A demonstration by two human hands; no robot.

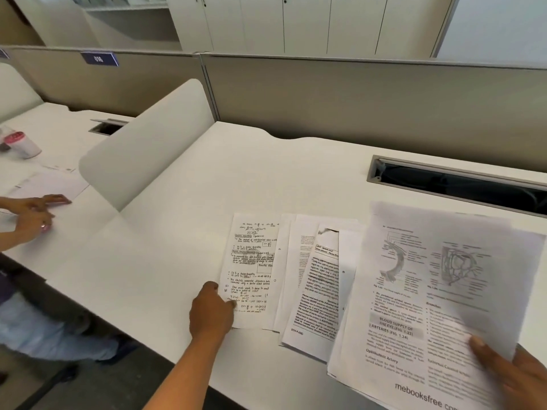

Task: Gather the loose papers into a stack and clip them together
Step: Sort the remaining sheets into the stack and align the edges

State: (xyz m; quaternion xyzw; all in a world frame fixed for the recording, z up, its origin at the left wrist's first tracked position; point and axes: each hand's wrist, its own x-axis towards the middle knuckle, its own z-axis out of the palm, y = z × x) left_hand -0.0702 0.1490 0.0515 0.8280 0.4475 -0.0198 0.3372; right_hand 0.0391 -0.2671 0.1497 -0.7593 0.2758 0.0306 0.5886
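Observation:
Several loose papers lie fanned out on the white desk (177, 261). A handwritten sheet (251, 261) is the leftmost; my left hand (211, 312) rests at its lower left edge, fingers curled onto the paper. Printed sheets (319, 285) overlap to its right. My right hand (515, 377) grips a printed page with eye diagrams (429, 291), thumb on top, lifted and blurred above the others. No clip is in view.
A cable slot (461, 184) opens in the desk at the back right. A rounded white divider (145, 146) stands to the left. Beyond it another person's hands (32, 214) rest on paper, near a white cup (22, 145).

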